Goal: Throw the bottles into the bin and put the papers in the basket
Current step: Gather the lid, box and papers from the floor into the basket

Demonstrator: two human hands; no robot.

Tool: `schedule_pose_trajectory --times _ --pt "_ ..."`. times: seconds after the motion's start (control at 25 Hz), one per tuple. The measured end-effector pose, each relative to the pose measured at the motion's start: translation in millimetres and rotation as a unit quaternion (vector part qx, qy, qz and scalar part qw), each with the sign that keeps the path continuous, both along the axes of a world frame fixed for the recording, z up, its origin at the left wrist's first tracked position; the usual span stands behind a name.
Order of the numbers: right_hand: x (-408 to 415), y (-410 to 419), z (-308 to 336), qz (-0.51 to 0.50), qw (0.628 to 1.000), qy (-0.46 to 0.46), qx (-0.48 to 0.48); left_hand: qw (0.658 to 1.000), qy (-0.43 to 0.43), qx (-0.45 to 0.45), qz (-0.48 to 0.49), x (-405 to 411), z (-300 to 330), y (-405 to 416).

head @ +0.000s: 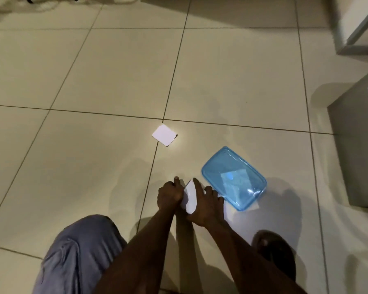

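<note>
A folded paper [189,195] is pinched between the left hand [169,195] and right hand [204,205], both closed on its edges. It is best kept pinched and carried to the blue basket [234,177], just beside the hands at 2 o'clock. A second paper [164,134] is left on the floor [94,71] at 11 o'clock, well apart.

A paper [188,196] was held between the two hands, the left hand [170,195] on its left and the right hand [204,205] on its right, low over the floor [94,81]. The container [234,178] was set on the floor just right of the right hand, with a sheet seen inside it. A second paper [164,135] was laid flat on the floor farther ahead and to the left, well apart from the container.
</note>
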State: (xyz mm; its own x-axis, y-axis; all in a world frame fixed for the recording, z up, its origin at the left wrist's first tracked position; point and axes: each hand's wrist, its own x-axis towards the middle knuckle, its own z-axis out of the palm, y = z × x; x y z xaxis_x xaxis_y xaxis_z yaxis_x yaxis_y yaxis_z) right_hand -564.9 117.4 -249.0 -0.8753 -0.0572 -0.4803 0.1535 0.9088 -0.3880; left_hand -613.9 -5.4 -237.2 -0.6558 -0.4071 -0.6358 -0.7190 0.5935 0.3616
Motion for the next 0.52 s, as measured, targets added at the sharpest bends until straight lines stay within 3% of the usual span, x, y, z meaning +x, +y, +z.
schedule_pose_trajectory --times 0.12,0.2,0.32,0.52 --pt "-7 6 8 -0.065 0.997 0.000 -0.038 0.997 -0.002 0.057 0.053 -19 -4 -7" --pt "-16 15 19 -0.136 0.982 -0.011 -0.127 0.993 0.017 0.099 0.065 -27 2 -10" --pt "-26 27 35 -0.270 0.921 -0.022 -0.279 0.976 0.017 0.203 0.078 -22 9 -11" --pt "-57 38 42 -0.406 0.827 -0.036 -0.386 0.957 0.025 0.288 0.003 -21 18 -2"
